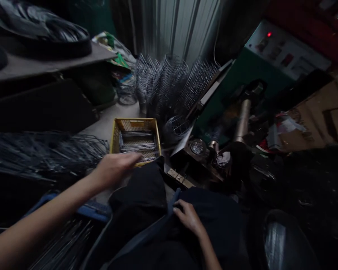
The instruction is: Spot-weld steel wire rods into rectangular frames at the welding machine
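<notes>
My left hand (119,167) is closed and blurred by motion at the near edge of a yellow plastic crate (115,140). A faint thin metal wire (171,149) seems to stick out from its fingers to the right. Straight metal rods (138,139) lie side by side in the crate. My right hand (188,215) rests on the dark cloth over my lap (211,210), fingers loosely bent and apart from the thumb, with nothing visible in it.
Tall stacks of round wire racks (169,80) stand behind the crate. To the right is a green machine (231,86) with a lit control panel (287,48) and a metal arm (243,120). Tangled wire parts (45,152) lie left, above a blue crate (94,210).
</notes>
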A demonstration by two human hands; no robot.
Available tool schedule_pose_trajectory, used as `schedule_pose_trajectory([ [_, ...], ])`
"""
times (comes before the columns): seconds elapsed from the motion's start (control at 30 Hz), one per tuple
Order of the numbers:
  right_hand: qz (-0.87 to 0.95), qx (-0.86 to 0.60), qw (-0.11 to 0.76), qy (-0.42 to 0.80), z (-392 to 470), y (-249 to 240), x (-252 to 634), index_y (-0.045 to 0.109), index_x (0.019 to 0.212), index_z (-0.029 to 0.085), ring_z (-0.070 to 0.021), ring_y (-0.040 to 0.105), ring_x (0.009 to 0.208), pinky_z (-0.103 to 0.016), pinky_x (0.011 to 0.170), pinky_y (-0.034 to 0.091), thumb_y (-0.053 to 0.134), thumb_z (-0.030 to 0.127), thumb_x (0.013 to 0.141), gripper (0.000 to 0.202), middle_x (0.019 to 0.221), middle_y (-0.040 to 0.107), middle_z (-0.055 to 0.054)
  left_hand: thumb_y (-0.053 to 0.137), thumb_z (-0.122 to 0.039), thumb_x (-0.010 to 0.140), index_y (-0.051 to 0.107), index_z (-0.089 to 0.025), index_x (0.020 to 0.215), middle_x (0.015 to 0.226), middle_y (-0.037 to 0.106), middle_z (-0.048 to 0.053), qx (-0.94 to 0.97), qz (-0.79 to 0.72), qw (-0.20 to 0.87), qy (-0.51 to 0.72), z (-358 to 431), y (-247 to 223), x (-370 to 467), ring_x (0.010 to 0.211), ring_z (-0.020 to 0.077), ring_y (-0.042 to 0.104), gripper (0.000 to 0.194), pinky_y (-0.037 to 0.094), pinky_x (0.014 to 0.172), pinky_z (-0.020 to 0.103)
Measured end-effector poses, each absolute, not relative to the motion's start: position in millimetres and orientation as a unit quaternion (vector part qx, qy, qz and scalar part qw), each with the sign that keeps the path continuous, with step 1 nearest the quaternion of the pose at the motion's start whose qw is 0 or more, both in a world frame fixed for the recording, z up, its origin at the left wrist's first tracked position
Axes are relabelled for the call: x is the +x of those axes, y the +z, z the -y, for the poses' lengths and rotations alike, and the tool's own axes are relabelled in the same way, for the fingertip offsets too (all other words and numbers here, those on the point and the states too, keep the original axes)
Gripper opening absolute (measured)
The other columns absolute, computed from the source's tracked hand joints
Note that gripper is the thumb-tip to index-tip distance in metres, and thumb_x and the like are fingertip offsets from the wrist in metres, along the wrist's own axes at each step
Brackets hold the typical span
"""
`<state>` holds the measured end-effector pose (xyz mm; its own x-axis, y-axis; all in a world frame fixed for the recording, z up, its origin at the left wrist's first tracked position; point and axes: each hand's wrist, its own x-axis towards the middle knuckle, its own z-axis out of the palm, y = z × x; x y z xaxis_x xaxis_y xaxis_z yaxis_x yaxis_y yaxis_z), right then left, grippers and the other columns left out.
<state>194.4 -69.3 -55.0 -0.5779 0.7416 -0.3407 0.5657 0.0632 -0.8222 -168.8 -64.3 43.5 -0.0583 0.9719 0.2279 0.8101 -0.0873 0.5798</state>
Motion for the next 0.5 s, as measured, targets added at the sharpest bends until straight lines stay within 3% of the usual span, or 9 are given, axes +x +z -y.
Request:
schedule_pose_trajectory([
  [0.1, 0.736, -0.452, 0.072, 0.499, 67, -56, 193, 0.071, 0.102, 0.018, -0.0235, 0.066, 0.094, -0.028, 0.083, 0.046, 0.056, 0.024, 0.090, 0.020, 0.098, 0.072, -0.005, 0.058, -0.031, 0.085, 0.069, -0.016, 0.093, 0.082, 0.068, 0.001, 0.493, -0.765, 0.103, 0.402, 70, 20, -226, 0.076, 0.0186, 0.059, 0.021, 0.043, 0.072, 0.028],
  [0.23, 0.750, -0.455, 0.046, 0.478, 71, -57, 192, 0.071, 0.102, 0.018, -0.0256, 0.065, 0.097, -0.030, 0.085, 0.047, 0.055, 0.028, 0.091, 0.022, 0.102, 0.071, -0.008, 0.047, -0.033, 0.093, 0.064, -0.010, 0.097, 0.066, 0.052, -0.003, 0.279, -0.800, 0.143, 0.511, 58, -31, -262, 0.059, 0.0113, 0.043, 0.028, 0.034, 0.054, 0.024],
  [0.4, 0.743, -0.477, 0.029, 0.468, 81, -64, 194, 0.070, 0.104, 0.020, -0.0267, 0.065, 0.101, -0.032, 0.090, 0.047, 0.052, 0.033, 0.091, 0.026, 0.105, 0.070, -0.009, 0.031, -0.030, 0.095, 0.053, -0.009, 0.098, 0.057, 0.032, -0.008, 0.209, -0.789, 0.167, 0.554, 25, -95, -269, 0.045, 0.0077, 0.030, 0.030, 0.031, 0.045, 0.023],
  [0.5, 0.738, -0.498, 0.017, 0.454, 86, -68, 194, 0.069, 0.105, 0.021, -0.0281, 0.064, 0.103, -0.034, 0.092, 0.048, 0.052, 0.034, 0.091, 0.026, 0.107, 0.070, -0.010, 0.026, -0.036, 0.096, 0.050, -0.011, 0.102, 0.058, 0.028, -0.009, 0.218, -0.777, 0.177, 0.563, 7, -114, -272, 0.044, 0.0088, 0.027, 0.034, 0.030, 0.043, 0.024],
])
